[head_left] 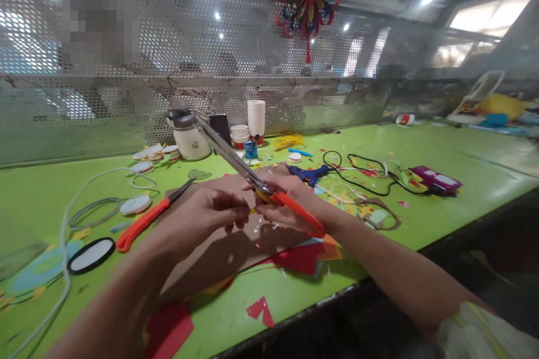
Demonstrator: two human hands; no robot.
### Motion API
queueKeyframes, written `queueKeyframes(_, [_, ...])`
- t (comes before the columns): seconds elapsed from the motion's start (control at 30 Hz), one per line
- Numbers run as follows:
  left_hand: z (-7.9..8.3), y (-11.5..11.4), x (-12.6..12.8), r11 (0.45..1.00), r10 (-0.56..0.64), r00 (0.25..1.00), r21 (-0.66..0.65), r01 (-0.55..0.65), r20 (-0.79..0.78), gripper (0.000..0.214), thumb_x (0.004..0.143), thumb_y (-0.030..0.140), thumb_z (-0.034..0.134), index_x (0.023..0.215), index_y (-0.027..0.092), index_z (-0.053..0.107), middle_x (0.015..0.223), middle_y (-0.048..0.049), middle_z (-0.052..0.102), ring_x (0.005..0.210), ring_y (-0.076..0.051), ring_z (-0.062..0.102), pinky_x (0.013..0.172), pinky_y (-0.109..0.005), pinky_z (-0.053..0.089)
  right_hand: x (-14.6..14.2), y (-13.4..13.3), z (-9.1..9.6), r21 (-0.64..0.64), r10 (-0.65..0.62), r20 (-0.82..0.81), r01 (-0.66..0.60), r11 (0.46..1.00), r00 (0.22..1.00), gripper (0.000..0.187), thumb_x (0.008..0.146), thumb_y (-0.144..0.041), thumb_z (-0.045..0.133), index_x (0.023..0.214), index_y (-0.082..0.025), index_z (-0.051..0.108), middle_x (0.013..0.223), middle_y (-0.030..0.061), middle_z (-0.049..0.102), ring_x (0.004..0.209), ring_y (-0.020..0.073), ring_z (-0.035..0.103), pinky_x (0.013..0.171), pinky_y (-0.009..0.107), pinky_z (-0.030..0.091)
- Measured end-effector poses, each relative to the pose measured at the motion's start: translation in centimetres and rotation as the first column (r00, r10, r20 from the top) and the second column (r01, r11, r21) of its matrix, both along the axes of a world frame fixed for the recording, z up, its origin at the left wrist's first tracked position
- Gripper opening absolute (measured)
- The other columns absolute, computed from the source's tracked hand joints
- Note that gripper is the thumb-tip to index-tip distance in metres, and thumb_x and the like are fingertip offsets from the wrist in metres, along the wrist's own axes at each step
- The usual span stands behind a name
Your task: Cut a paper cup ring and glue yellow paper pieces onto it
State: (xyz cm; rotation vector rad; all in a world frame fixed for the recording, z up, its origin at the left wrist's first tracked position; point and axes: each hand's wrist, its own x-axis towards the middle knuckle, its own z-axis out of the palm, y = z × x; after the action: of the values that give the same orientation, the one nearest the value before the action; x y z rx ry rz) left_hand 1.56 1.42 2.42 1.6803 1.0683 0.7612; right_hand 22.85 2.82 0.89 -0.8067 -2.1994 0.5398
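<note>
My right hand [290, 202] is closed around the orange handles of a long pair of scissors [236, 162], whose metal blades point up and to the left. My left hand [206, 216] pinches a tiny yellow scrap [252, 210] right at the base of the blades, the fingertips of both hands almost touching. Both hands hover over a brown cardboard sheet [223, 252] on the green table [421, 219]. Red paper [298, 258] lies under my right wrist.
A second pair of orange-handled scissors [147, 219] lies left of my hands. White cable [67, 219], round discs [135, 205], a white pot [191, 143], stacked paper cups [256, 118], a blue glue gun [309, 174], black cord [366, 174] and a purple box [435, 179] crowd the table. A perforated metal screen [126, 67] stands behind.
</note>
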Motion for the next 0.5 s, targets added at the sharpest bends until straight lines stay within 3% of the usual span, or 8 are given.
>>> queueKeyframes(0.2, [-0.1, 0.0, 0.0, 1.0, 0.02, 1.0, -0.019, -0.019, 0.024, 0.018, 0.075, 0.035, 0.075, 0.067, 0.019, 0.074, 0.063, -0.0037, 0.067, 0.056, -0.015, 0.055, 0.056, -0.027, 0.045, 0.1, -0.2, -0.2, -0.021, 0.022, -0.023, -0.023, 1.0, 0.999, 0.04, 0.085, -0.019, 0.064, 0.125, -0.028, 0.064, 0.092, 0.0017, 0.071, 0.076, 0.0159, 0.064, 0.07, 0.029, 0.05])
queueKeyframes(0.33, [-0.2, 0.0, 0.0, 0.998, 0.058, 0.997, 0.018, -0.059, 0.04, 0.018, 0.074, 0.036, 0.077, 0.07, 0.019, 0.075, 0.064, -0.0035, 0.067, 0.057, -0.015, 0.053, 0.055, -0.027, 0.043, -0.5, 0.0, -1.1, -0.034, -0.038, -0.113, 0.035, 0.999, 0.993, 0.041, 0.086, -0.021, 0.065, 0.126, -0.027, 0.063, 0.089, 0.0011, 0.07, 0.071, 0.0147, 0.064, 0.067, 0.029, 0.051])
queueKeyframes(0.5, [0.3, 0.2, -0.9, 0.966, 0.232, 0.944, 0.054, -0.251, 0.236, 0.018, 0.073, 0.033, 0.079, 0.067, 0.017, 0.072, 0.062, -0.0004, 0.065, 0.057, -0.011, 0.051, 0.056, -0.023, 0.041, -1.1, -0.2, -1.8, -0.117, -0.121, -0.21, 0.098, 0.988, 0.97, 0.035, 0.092, -0.036, 0.061, 0.124, -0.022, 0.064, 0.087, 0.0049, 0.069, 0.064, 0.0154, 0.064, 0.06, 0.029, 0.053])
